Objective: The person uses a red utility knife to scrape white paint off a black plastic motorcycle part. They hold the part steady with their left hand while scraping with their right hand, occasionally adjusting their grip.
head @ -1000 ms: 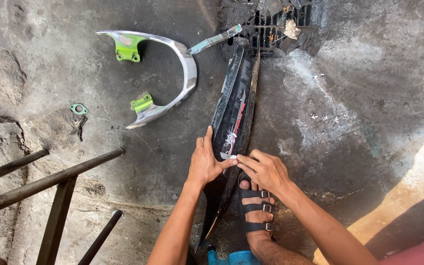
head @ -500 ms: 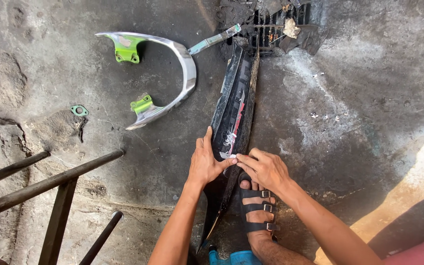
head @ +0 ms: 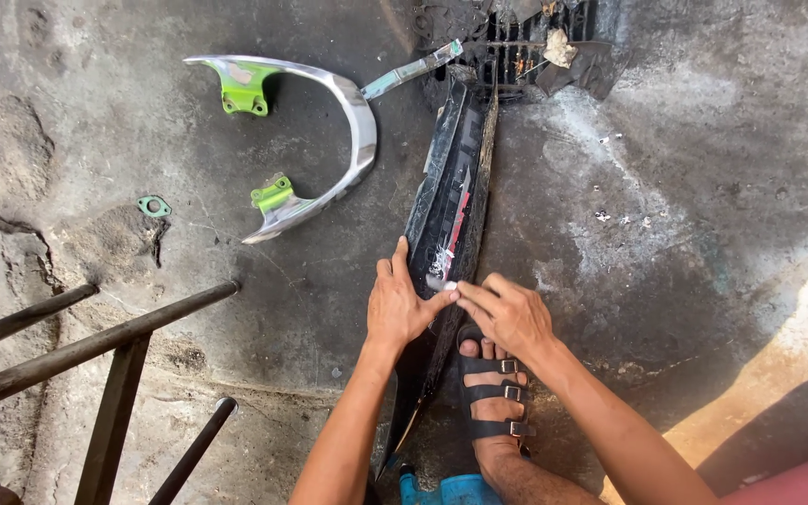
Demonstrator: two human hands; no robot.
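A long black plastic body panel (head: 448, 201) with a red and white sticker lies on the dirty concrete floor, running away from me. My left hand (head: 401, 304) lies flat on its near left edge, fingers spread. My right hand (head: 507, 313) is beside it, and its fingertips meet the left thumb at a small white spot on the panel. Whether they pinch something there I cannot tell. My foot in a black strapped sandal (head: 490, 388) rests just under my right hand, next to the panel.
A curved silver grab rail with green brackets (head: 329, 122) lies to the upper left, a small green gasket (head: 153, 206) left of it. A drain grate (head: 526, 42) sits at the top. Dark wooden bars (head: 95, 346) stand at the lower left.
Both hands stay on the panel at the same spot; the right hand's fingers have shifted slightly toward the left thumb.
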